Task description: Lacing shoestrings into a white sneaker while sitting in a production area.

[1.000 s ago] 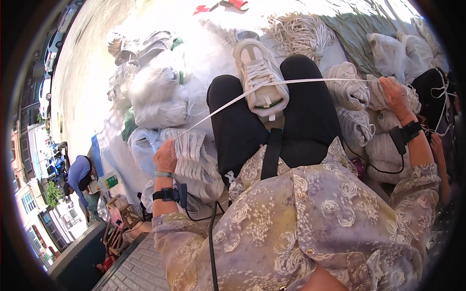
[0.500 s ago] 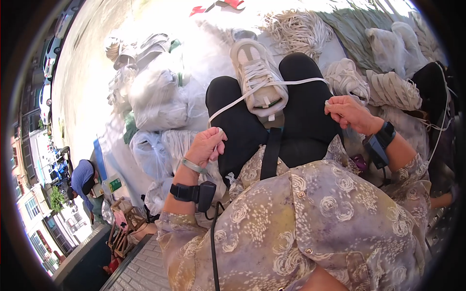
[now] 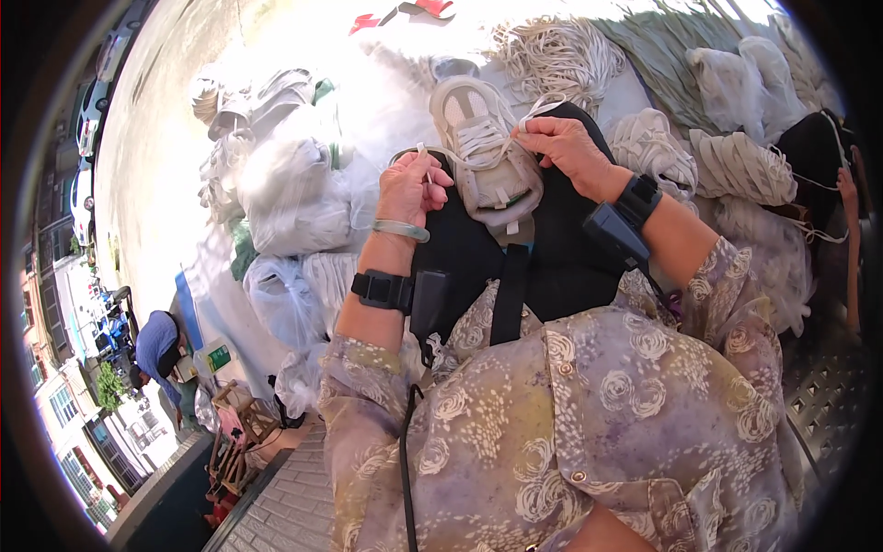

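Note:
A pale beige sneaker (image 3: 480, 120) is propped between my knees, toe pointing away and heel toward me. Its white shoelace (image 3: 482, 141) runs in crossed rows over the tongue. My left hand (image 3: 416, 187), left of the shoe, pinches one lace end, whose tip sticks up above the fingers. To the right of the shoe, close to its eyelets, my right hand (image 3: 567, 151) pinches the other side of the lace, and a loose loop rises above those fingers. Both hands are closed at the fingertips, over my black-trousered thighs.
Clear plastic bags (image 3: 294, 196) with pale contents lie at left. At the far side is a heap of white laces (image 3: 561, 60). Bundled pale shoe parts (image 3: 740, 166) lie at right. Another person (image 3: 158, 350) bends near a wooden chair (image 3: 241, 432); a hand (image 3: 845, 184) shows at far right.
Both hands have moved away from me and inward to the shoe. The lace, stretched wide to both sides before, is now slacker. The shoe has shifted slightly left.

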Available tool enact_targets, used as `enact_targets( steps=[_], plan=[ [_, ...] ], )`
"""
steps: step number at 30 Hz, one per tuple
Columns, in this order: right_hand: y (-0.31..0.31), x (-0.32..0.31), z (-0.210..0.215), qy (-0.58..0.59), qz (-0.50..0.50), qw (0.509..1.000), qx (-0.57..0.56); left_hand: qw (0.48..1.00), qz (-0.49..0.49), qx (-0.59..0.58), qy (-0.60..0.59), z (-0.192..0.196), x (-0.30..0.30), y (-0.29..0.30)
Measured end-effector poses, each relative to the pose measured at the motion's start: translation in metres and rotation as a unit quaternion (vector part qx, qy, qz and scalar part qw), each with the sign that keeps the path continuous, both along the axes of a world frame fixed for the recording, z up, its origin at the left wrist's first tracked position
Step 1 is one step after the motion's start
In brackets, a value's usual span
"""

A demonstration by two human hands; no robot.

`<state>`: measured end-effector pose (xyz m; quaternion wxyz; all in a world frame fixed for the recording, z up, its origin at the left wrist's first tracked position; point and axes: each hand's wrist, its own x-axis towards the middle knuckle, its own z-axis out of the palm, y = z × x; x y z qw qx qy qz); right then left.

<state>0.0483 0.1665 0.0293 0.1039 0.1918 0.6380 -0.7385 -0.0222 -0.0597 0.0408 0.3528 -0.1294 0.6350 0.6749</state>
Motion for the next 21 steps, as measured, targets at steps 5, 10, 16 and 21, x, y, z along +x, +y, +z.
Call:
enact_targets(
  steps=[5, 10, 16, 21],
  plan=[
    [-0.002, 0.008, -0.005, -0.001, -0.062, 0.998, -0.028, 0.999, -0.021, 0.027, 0.012, -0.002, 0.026, -0.009],
    [-0.008, 0.011, -0.01, 0.022, -0.113, 0.991, -0.062, 0.999, 0.038, 0.012, 0.025, 0.002, 0.044, 0.004],
    [-0.01, 0.011, -0.015, 0.048, -0.126, 0.989, -0.068, 0.992, 0.032, -0.026, 0.12, 0.0, 0.046, 0.01],
    [-0.011, 0.011, -0.017, 0.054, -0.12, 0.991, -0.036, 0.988, 0.026, -0.039, 0.147, -0.004, 0.046, 0.008]
  ],
)
